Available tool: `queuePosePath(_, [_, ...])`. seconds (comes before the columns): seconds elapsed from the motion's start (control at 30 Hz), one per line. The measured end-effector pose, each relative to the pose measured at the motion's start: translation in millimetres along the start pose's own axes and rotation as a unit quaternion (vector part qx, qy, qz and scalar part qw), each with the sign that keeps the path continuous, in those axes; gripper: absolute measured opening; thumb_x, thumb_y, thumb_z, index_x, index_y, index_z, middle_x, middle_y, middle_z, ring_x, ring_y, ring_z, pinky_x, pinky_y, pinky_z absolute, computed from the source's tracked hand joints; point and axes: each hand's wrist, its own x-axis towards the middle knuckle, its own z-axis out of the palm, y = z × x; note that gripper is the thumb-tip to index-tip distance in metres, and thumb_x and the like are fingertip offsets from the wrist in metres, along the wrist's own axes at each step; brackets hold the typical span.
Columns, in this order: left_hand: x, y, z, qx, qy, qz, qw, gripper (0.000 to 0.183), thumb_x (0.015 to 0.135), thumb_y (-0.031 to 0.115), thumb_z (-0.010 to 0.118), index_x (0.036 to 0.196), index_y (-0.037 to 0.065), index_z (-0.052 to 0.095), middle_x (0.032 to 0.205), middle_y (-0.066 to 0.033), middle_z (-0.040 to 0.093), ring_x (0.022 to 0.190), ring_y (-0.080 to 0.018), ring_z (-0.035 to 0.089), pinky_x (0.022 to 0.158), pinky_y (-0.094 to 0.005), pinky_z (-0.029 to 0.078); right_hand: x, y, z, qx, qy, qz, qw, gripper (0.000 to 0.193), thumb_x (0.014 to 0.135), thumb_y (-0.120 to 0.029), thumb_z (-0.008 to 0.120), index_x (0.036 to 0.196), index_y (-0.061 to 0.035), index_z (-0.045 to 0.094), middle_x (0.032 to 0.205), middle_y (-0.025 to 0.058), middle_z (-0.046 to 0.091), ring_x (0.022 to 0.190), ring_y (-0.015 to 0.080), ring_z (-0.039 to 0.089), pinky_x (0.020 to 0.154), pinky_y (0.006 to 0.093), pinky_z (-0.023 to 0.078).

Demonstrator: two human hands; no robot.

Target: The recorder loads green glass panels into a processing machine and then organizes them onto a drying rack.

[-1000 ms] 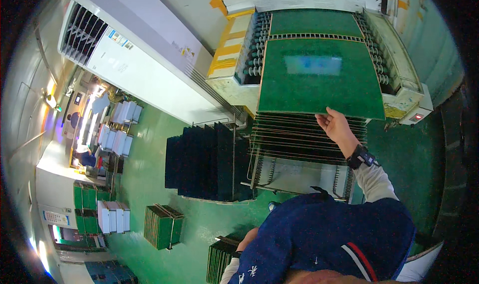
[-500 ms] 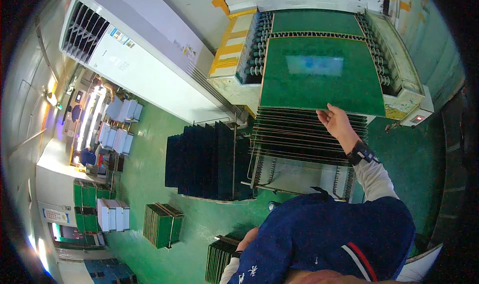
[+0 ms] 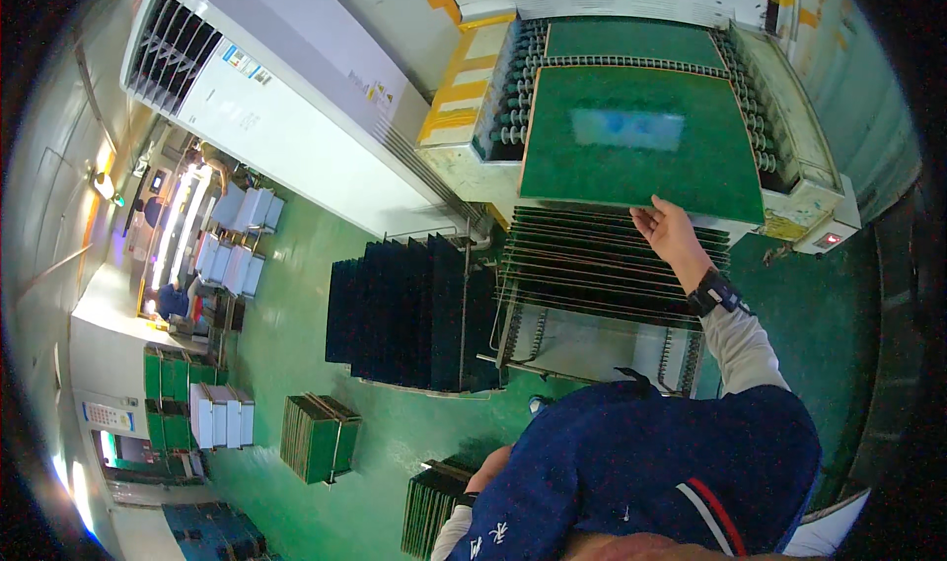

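A flat green panel [image 3: 631, 162] with a glossy surface lies on the roller conveyor, its near edge overhanging a rack of upright panels [image 3: 602, 255]. My right hand [image 3: 673, 234] is at that near edge, right of its middle, with the fingers bent and closed on the edge. Beyond it lies another green panel [image 3: 631, 43], partly inside the machine. Low in the view, my left hand [image 3: 488, 469] shows only in part beside my blue shirt. It is nearest to a rack of green panels [image 3: 434, 510]; its fingers are hidden.
Spiked rollers [image 3: 511, 117] and pale side housings [image 3: 804, 137] flank the panel. Left of the rack stand dark upright panels [image 3: 395, 315] in a frame. A stack of green panels [image 3: 318, 438] sits on the green floor. A tall white air conditioner [image 3: 296, 107] slants across the upper left.
My right hand and the near panel have moved slightly away from me, toward the machine. My left hand looks much the same. The whole view has shifted a little.
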Motion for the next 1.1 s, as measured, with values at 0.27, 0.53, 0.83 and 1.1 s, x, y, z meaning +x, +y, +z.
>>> queuePosePath(0.27, [-2, 4, -4, 0.082, 0.030, 0.033, 0.996, 0.036, 0.088, 0.032, 0.049, 0.112, 0.007, 0.057, 0.106, -0.0235, 0.061, 0.099, -0.0417, 0.056, 0.082, -0.0447, 0.046, 19, -4, -8, -0.017, -0.006, 0.005, 1.000, 0.022, 0.088, -0.020, 0.059, 0.097, -0.0040, 0.046, 0.094, 0.0145, 0.056, 0.083, 0.0261, 0.059, 0.073, 0.0370, 0.052])
queuePosePath(0.53, [-28, 39, -18, 0.095, 0.038, 0.042, 0.994, 0.040, 0.088, 0.032, 0.047, 0.119, 0.007, 0.052, 0.107, -0.0237, 0.060, 0.098, -0.0423, 0.056, 0.080, -0.0467, 0.046, -12, 6, -6, -0.155, -0.074, 0.053, 0.984, 0.029, 0.091, -0.030, 0.056, 0.099, -0.0024, 0.059, 0.092, 0.0105, 0.064, 0.080, 0.0197, 0.061, 0.073, 0.0329, 0.051])
queuePosePath(0.83, [-8, 10, -20, 0.120, 0.015, 0.050, 0.991, 0.040, 0.087, 0.033, 0.048, 0.120, 0.010, 0.053, 0.107, -0.0218, 0.061, 0.098, -0.0396, 0.058, 0.080, -0.0451, 0.046, -94, 78, -9, -0.585, -0.212, -0.070, 0.780, 0.024, 0.086, -0.020, 0.060, 0.098, 0.0012, 0.064, 0.089, 0.0085, 0.066, 0.083, 0.0135, 0.063, 0.071, 0.0270, 0.050])
queuePosePath(1.1, [-2, -21, -21, 0.113, 0.005, 0.056, 0.992, 0.040, 0.087, 0.033, 0.049, 0.120, 0.010, 0.052, 0.104, -0.0225, 0.062, 0.096, -0.0396, 0.059, 0.080, -0.0452, 0.047, -128, 96, -1, -0.725, -0.245, -0.216, 0.607, 0.025, 0.078, -0.018, 0.066, 0.097, -0.0024, 0.063, 0.095, 0.0137, 0.064, 0.090, 0.0310, 0.059, 0.079, 0.0382, 0.048])
